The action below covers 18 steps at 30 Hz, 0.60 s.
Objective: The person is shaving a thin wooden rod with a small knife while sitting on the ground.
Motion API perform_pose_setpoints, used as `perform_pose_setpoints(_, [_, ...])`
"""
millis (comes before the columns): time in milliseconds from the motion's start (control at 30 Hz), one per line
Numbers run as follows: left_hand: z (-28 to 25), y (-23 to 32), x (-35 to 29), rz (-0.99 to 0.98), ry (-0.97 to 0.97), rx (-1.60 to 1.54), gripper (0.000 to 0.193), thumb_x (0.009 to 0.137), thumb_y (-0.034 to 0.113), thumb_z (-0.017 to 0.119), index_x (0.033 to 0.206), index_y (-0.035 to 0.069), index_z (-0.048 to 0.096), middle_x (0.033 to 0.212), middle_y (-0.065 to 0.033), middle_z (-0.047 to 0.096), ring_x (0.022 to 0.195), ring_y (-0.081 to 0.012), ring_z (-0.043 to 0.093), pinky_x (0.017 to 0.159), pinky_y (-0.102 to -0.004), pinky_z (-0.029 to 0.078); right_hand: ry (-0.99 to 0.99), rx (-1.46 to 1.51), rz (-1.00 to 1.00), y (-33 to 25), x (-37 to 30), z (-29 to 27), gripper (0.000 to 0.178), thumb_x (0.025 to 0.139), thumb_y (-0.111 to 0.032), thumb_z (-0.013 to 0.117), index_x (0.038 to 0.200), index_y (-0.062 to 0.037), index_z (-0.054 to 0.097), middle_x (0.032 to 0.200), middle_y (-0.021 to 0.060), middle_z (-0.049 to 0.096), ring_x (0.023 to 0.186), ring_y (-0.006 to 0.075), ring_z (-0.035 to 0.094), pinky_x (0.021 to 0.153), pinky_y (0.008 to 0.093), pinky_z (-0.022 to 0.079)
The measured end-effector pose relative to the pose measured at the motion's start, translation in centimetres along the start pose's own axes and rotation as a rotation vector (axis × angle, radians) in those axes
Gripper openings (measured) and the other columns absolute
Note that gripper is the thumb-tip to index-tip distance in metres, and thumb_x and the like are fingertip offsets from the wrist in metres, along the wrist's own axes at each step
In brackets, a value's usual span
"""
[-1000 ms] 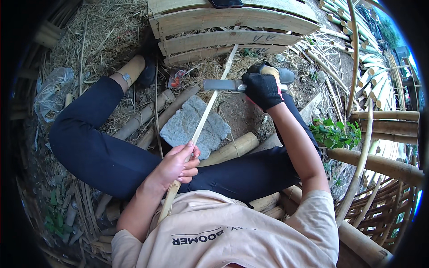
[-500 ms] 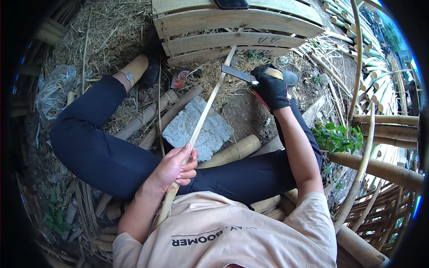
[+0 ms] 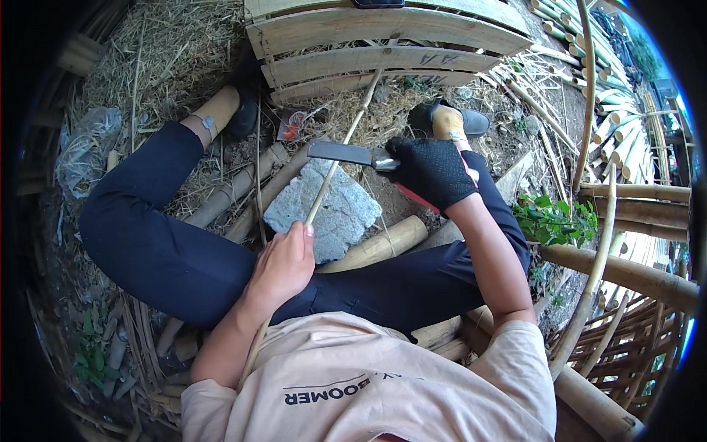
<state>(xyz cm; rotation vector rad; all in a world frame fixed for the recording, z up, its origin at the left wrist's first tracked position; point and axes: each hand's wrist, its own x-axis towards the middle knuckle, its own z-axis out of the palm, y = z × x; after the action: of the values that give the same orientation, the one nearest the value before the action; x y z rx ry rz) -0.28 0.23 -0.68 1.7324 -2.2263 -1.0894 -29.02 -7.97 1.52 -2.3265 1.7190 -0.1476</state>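
Observation:
My bare left hand (image 3: 284, 267) is closed around a long, thin bamboo strip (image 3: 340, 158), with its thumb along the top. From the hand the strip slants up toward the slatted wooden crate, and its lower part runs back under my forearm. My right hand (image 3: 433, 174), in a black glove with a red edge, grips the handle of a knife (image 3: 346, 152) with a broad dark blade. That blade lies across the strip, pointing left. Below both sits a rough grey stone slab (image 3: 346, 214) on the ground between my legs.
The slatted wooden crate (image 3: 398, 37) stands ahead, a dark phone-like object on top. Bamboo poles (image 3: 387, 243) lie around the slab. A clear plastic bag (image 3: 88, 147) is at the left. Stacked bamboo (image 3: 626, 140) and a leafy plant (image 3: 556, 221) are at the right.
My right hand has drawn the knife nearer to me along the strip. My left hand has rolled over, its back now facing up, and the strip shows a narrower side.

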Motion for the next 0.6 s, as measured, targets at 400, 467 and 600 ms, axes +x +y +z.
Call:
perform_pose_setpoints(400, [1.0, 2.1, 1.6, -0.149, -0.051, 0.138, 0.034, 0.104, 0.028, 0.046, 0.105, -0.005, 0.055, 0.080, -0.0317, 0.067, 0.081, -0.0505, 0.068, 0.074, -0.0588, 0.054, -0.283, 0.222, 0.232, -2.6, -2.0, 5.8, 0.043, 0.088, -0.050, 0.066, 0.100, -0.0096, 0.074, 0.091, 0.0206, 0.072, 0.089, 0.0394, 0.070, 0.082, 0.0476, 0.054])
perform_pose_setpoints(467, [1.1, 2.2, 1.7, -0.140, -0.049, 0.143, 0.034, 0.104, 0.027, 0.047, 0.105, -0.005, 0.055, 0.080, -0.0319, 0.067, 0.081, -0.0506, 0.068, 0.074, -0.0586, 0.054, -0.301, 0.285, 0.230, -2.9, -2.1, 6.4, 0.042, 0.089, -0.049, 0.065, 0.101, -0.0100, 0.073, 0.091, 0.0206, 0.073, 0.089, 0.0395, 0.070, 0.082, 0.0479, 0.054])
perform_pose_setpoints(600, [1.6, 1.8, 1.5, -0.102, -0.006, 0.163, 0.031, 0.104, 0.025, 0.047, 0.104, -0.005, 0.055, 0.079, -0.0313, 0.067, 0.079, -0.0506, 0.067, 0.072, -0.0586, 0.054, -0.309, 0.200, 0.253, -2.6, -1.1, 7.7, 0.036, 0.088, -0.044, 0.066, 0.099, -0.0107, 0.074, 0.091, 0.0195, 0.073, 0.088, 0.0383, 0.071, 0.081, 0.0480, 0.055])
